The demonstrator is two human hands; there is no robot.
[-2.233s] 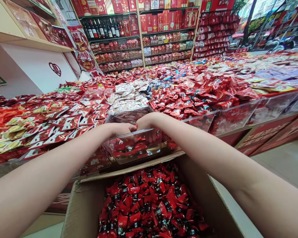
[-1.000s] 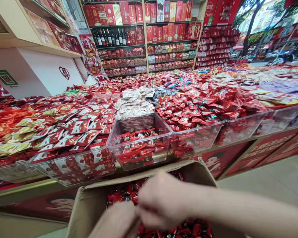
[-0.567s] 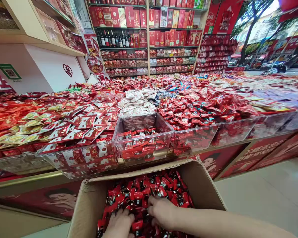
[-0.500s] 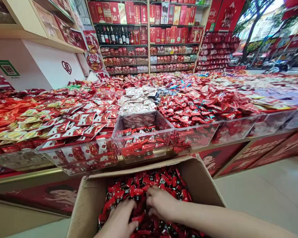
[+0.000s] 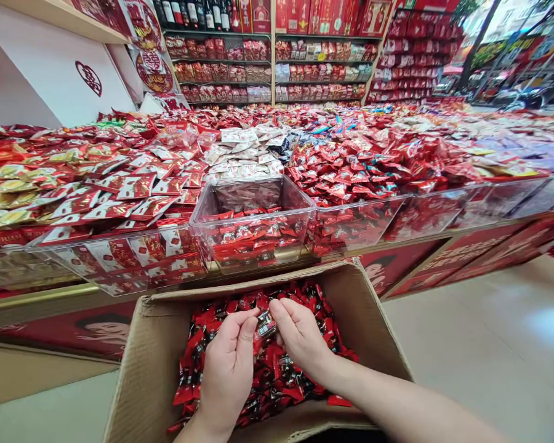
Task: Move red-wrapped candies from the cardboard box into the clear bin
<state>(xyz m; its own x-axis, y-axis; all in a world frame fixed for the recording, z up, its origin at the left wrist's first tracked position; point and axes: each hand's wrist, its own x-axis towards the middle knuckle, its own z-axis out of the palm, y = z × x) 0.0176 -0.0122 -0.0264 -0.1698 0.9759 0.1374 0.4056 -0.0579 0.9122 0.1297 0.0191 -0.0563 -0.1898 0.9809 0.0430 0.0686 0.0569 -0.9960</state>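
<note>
Between my two hands is a small wrapped candy with a dark, shiny middle and red ends. My left hand pinches its left end between thumb and fingers. At its right side, my right hand has thumb and fingers closed on it. Both hands are over an open cardboard box filled with many more red and black wrapped candies. Just beyond the box, a clear plastic bin holds similar candies in its lower part.
Heaped bins of white-and-red packets lie left of the clear bin, and red packets to its right. Shelves with bottles and boxes stand behind. Tiled floor shows at the right.
My hands were down among the candies in the box; now they are raised and together, with one candy held between them. The view has tilted downward.
</note>
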